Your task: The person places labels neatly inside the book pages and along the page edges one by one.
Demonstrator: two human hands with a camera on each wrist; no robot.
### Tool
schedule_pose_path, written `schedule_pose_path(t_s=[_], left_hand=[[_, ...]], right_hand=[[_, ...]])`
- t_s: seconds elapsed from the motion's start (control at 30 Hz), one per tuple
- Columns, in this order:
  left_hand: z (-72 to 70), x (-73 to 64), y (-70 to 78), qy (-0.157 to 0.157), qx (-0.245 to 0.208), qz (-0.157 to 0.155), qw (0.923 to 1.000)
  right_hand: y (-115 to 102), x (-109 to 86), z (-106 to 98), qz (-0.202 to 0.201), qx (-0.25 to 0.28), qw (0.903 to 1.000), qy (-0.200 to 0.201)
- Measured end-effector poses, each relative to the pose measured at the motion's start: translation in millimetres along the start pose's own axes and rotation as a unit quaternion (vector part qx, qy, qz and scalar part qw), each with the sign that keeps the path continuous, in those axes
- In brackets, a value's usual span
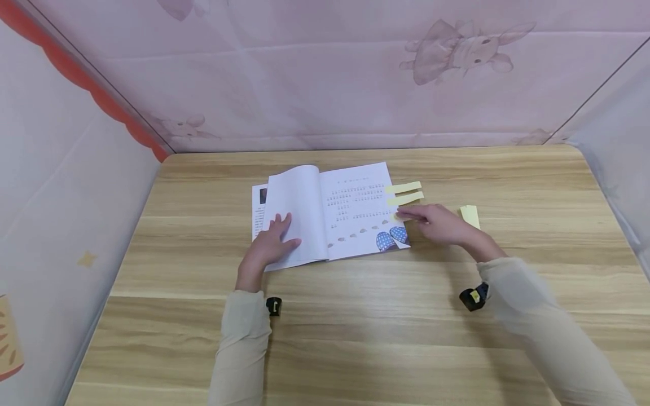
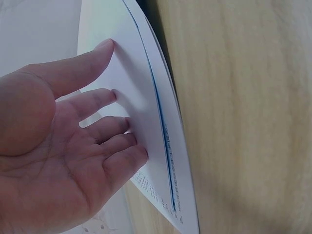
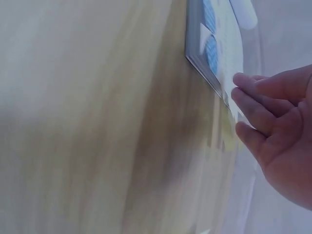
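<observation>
An open book [image 1: 355,214] lies on the table, its right page printed with text and a blue checked butterfly-like shape at the lower corner. My left hand [image 1: 271,243] rests with spread fingertips on the blank left page [image 1: 297,208]; the left wrist view shows the thumb and fingers apart on the paper [image 2: 131,73]. Two yellow sticky strips [image 1: 404,199] stick out past the right page's edge. Just below them, my right hand [image 1: 442,224] presses extended fingers on the page edge over another yellow strip [image 1: 394,217], mostly hidden beneath them. In the right wrist view the fingertips [image 3: 239,92] touch the book's edge.
A yellow sticky pad [image 1: 470,215] lies on the wooden table [image 1: 355,332], right of the book and beyond my right wrist. Black wrist cameras [image 1: 474,297] sit by both sleeves. A pink rabbit-print wall covering [image 1: 304,84] rises behind the table.
</observation>
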State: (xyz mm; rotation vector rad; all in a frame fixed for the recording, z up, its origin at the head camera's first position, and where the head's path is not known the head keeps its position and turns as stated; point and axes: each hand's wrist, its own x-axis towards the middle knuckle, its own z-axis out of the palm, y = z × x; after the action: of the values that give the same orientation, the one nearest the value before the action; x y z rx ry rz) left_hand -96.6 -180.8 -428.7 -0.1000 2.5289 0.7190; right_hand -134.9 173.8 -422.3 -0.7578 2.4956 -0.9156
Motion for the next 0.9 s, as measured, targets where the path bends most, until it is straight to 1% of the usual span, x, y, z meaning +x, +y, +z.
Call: schedule_pose_path(t_s=[0.1,0.23,0.37,0.47,0.6,0.67,0.8,0.9], left_hand=[[0.6,0.1,0.0,-0.001,0.000,-0.001,1.0000],[1.5,0.2,0.6,-0.001,-0.002,-0.002,1.0000],[1.6,-0.2,0.8,0.000,-0.003,-0.004,1.0000],[1.1,-0.8,0.7,0.001,-0.003,-0.003,1.0000],[1.0,-0.9,0.4,0.004,-0.004,0.000,1.0000],[1.3,-0.6,0.1,0.005,-0.006,0.000,1.0000],[1.7,0.0,-0.3,0.006,-0.009,-0.002,0.9999],[1.7,0.3,-0.4,0.005,-0.012,-0.003,0.9999]], right_hand=[[0,2.4,6,-0.006,-0.019,0.9998,-0.009],[2,1.8,9,0.001,-0.028,0.9994,-0.019],[4,-2.9,4,0.026,-0.006,0.9994,-0.021],[6,-7.1,-3,0.024,0.016,0.9995,-0.013],[7,-12.6,-13,0.003,0.042,0.9990,0.015],[7,-15.3,-19,0.004,0.058,0.9978,0.031],[8,-23.1,-32,0.018,0.078,0.9939,0.076],[13,-30.9,-42,0.033,0.079,0.9900,0.112]])
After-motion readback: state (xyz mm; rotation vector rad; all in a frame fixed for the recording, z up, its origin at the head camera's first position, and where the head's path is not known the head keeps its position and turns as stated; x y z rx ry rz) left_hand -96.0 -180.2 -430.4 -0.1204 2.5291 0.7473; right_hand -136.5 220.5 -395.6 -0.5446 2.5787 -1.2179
